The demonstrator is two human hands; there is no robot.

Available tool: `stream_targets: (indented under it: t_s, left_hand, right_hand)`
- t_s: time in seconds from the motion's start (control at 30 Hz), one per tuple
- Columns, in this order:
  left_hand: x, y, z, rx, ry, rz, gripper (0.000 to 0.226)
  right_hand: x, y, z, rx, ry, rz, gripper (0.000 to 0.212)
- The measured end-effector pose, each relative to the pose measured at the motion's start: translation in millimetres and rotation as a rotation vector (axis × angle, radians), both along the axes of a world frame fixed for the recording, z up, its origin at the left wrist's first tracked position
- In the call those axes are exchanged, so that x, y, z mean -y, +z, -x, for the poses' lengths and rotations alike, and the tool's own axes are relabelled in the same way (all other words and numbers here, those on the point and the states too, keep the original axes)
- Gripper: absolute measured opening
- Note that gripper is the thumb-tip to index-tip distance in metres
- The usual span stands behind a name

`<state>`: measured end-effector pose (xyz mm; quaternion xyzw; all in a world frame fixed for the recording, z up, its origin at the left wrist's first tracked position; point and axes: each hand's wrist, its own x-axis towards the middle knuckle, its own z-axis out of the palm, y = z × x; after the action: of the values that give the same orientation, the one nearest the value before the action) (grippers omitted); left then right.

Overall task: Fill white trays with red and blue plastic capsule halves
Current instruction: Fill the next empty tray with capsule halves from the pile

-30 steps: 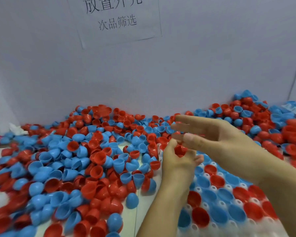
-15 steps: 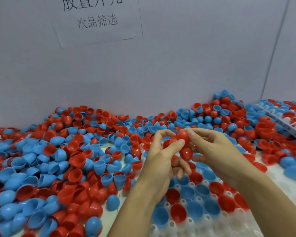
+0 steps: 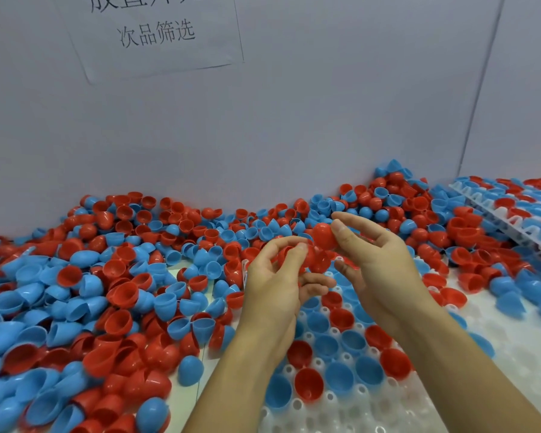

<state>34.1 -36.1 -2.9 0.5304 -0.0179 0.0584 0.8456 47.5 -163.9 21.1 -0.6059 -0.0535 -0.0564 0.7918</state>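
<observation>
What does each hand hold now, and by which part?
The right hand pinches a red capsule half by its rounded outside. The left hand grips other red halves; its fingers hide the exact place.

Above the white plastic tray [image 3: 341, 410], the left hand [image 3: 275, 285] and the right hand [image 3: 378, 264] pinch round red plastic capsule halves [image 3: 324, 235].

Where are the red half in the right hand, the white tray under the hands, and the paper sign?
red half [image 3: 324, 235], head view, rounded outside
white tray [image 3: 350, 410], head view, bare near part
paper sign [image 3: 156, 35], head view, printed middle
</observation>
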Motion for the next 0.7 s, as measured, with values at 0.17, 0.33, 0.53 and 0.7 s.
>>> stream_targets:
  t_s: [0.17,0.33,0.53,0.7]
  left_hand:
    - [-3,-3,-4,-0.012,0.097,-0.026,0.014]
    - [-5,-4,-5,-0.04,0.149,-0.07,0.026]
    - [-8,-2,1,0.062,0.113,-0.38,0.016]
    - [-8,1,7,0.226,0.105,-0.672,0.018]
  right_hand:
    - [0,2,-1,-0.039,-0.026,-0.156,0.038]
    - [-2,0,-2,-0.053,-0.1,-0.1,0.036]
    - [-7,-5,-1,0.075,-0.357,0.228,0.014]
    - [-9,0,4,0.257,-0.274,0.372,0.009]
